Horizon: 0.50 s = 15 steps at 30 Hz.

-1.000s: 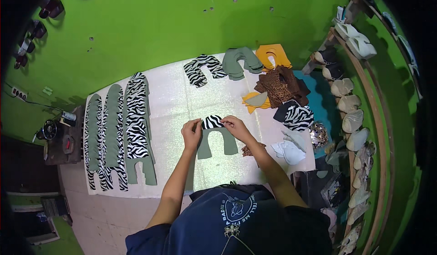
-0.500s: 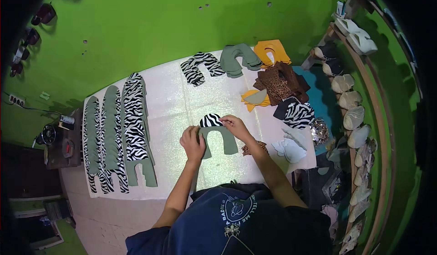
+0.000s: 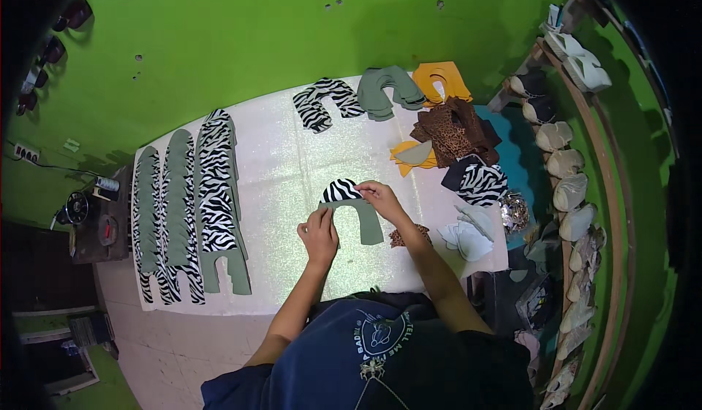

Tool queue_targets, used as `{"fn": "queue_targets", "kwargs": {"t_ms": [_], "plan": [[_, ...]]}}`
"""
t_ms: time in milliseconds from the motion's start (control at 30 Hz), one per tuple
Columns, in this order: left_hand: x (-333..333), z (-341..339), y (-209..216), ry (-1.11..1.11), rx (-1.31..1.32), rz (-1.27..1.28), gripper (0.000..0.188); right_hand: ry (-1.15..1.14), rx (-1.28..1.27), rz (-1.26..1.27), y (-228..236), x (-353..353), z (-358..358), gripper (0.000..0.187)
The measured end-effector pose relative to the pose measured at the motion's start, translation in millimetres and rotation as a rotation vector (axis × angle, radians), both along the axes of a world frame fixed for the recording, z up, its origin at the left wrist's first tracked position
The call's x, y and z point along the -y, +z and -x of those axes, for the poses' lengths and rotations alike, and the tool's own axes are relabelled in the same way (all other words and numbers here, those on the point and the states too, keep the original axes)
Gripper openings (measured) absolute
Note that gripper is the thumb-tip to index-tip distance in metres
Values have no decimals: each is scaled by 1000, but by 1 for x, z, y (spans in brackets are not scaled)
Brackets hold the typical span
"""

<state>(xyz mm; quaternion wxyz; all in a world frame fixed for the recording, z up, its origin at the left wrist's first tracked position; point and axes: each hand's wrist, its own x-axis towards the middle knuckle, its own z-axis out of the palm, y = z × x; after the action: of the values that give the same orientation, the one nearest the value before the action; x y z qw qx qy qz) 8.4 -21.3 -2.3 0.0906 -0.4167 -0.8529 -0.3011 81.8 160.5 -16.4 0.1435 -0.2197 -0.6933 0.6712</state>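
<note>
A grey-green U-shaped cut piece (image 3: 365, 218) lies near the front of the white table (image 3: 270, 168), with a small zebra-print piece (image 3: 341, 189) laid over its curved top. My left hand (image 3: 319, 233) presses on the left leg of the U-shape. My right hand (image 3: 380, 196) pinches the top of the arch where the zebra piece meets the green one.
Overlapping rows of green and zebra pieces (image 3: 186, 205) line the table's left side. Zebra (image 3: 325, 103), green (image 3: 387, 92), orange (image 3: 441, 79) and brown spotted (image 3: 453, 128) stacks sit at the back right. Pale pieces (image 3: 468, 234) lie right. Shoe lasts (image 3: 567, 165) fill a curved shelf.
My left hand let go of the zebra piece's left end and slid down onto the green U-shape's left leg. The zebra piece now rests on the arch. My right hand stayed at the top.
</note>
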Motion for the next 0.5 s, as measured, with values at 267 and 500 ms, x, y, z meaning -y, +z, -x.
{"fn": "queue_targets", "kwargs": {"t_ms": [267,500], "plan": [[0,0,-2,17,6,24,26,-35,26,-97,8,6,-1,16],[0,0,0,11,19,31,27,-30,6,-124,9,6,-1,17]]}}
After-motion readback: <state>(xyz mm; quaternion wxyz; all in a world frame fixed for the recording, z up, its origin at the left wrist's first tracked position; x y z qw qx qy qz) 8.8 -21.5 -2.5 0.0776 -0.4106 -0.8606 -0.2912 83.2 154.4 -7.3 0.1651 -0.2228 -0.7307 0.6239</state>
